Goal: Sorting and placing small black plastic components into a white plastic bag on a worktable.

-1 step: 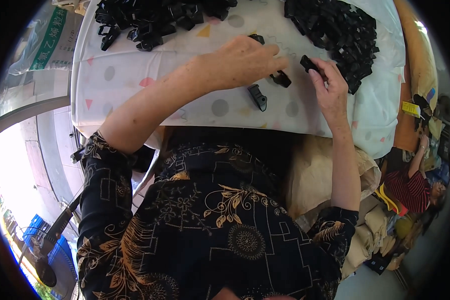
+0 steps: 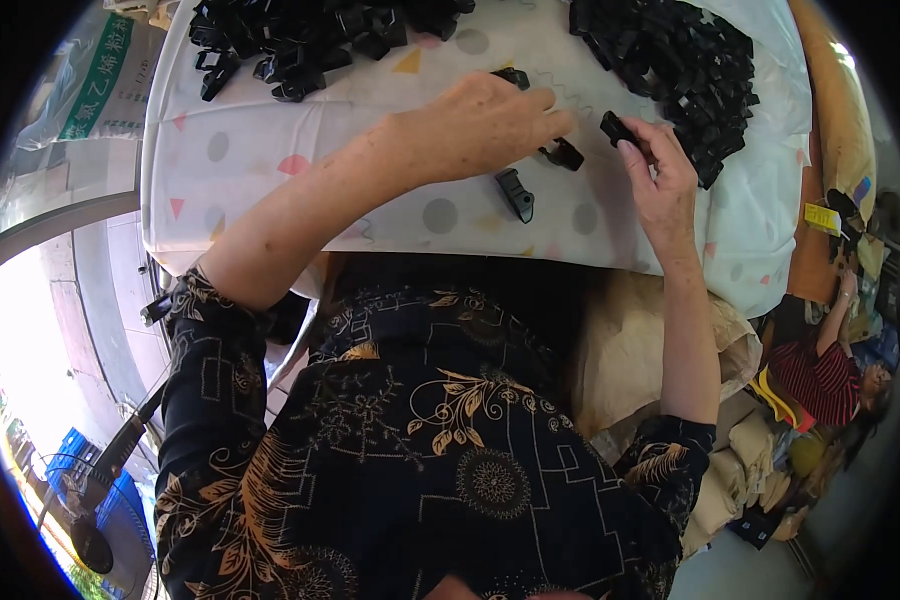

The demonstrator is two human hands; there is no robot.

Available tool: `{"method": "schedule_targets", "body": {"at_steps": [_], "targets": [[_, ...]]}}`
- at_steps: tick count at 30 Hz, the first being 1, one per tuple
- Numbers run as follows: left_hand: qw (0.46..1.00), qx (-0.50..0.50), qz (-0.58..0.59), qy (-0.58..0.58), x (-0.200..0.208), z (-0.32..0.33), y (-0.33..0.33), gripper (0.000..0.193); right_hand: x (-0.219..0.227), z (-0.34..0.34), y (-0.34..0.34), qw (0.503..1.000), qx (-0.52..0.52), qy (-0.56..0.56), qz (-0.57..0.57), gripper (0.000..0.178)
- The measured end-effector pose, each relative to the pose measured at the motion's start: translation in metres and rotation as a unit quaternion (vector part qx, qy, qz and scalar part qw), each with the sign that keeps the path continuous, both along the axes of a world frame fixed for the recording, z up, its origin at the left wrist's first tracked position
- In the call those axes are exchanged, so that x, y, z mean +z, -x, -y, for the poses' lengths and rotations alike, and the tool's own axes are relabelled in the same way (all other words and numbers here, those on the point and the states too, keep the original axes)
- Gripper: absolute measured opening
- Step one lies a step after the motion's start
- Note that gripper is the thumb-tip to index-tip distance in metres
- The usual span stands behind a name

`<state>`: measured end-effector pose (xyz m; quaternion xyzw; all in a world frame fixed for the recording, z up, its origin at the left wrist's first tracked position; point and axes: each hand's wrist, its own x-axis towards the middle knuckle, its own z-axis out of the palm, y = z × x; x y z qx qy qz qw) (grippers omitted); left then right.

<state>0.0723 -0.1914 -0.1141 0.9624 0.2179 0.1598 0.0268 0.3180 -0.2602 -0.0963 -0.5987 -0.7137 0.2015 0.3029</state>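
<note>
My right hand pinches a small black plastic part between thumb and fingers, above the patterned tablecloth. My left hand reaches over the middle with curled fingers pointing right; what they hold, if anything, is hidden beneath the hand. A black part shows just below its fingertips, and another dark piece sticks out behind its knuckles. Nearer to me, one black buckle-like part lies alone on the cloth. Right beside my right hand is a large heap of similar black parts.
Another black heap covers the far left of the table. To the left stands a white sack with a green band. A pale bag hangs by the near right edge. Farther right is a person in a striped top.
</note>
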Motion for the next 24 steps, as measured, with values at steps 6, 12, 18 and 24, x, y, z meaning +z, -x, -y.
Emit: {"method": "schedule_targets", "body": {"at_steps": [6, 12, 18, 24], "targets": [[0.993, 0.051, 0.046, 0.093, 0.002, 0.015, 0.006, 0.027, 0.011, 0.014, 0.030, 0.996, 0.056, -0.066, 0.000, 0.023], [0.984, 0.077, 0.062, 0.149, 0.000, 0.017, 0.007, 0.024, -0.001, 0.006, 0.043, 0.974, 0.143, -0.143, 0.098, 0.030], [0.977, 0.073, 0.069, 0.190, 0.004, 0.018, 0.007, 0.023, -0.009, 0.011, 0.042, 0.969, 0.140, -0.186, 0.077, 0.035], [0.975, 0.079, 0.087, 0.188, 0.000, 0.022, 0.012, 0.024, -0.018, 0.020, 0.044, 0.949, 0.128, -0.217, 0.187, 0.035]]}}
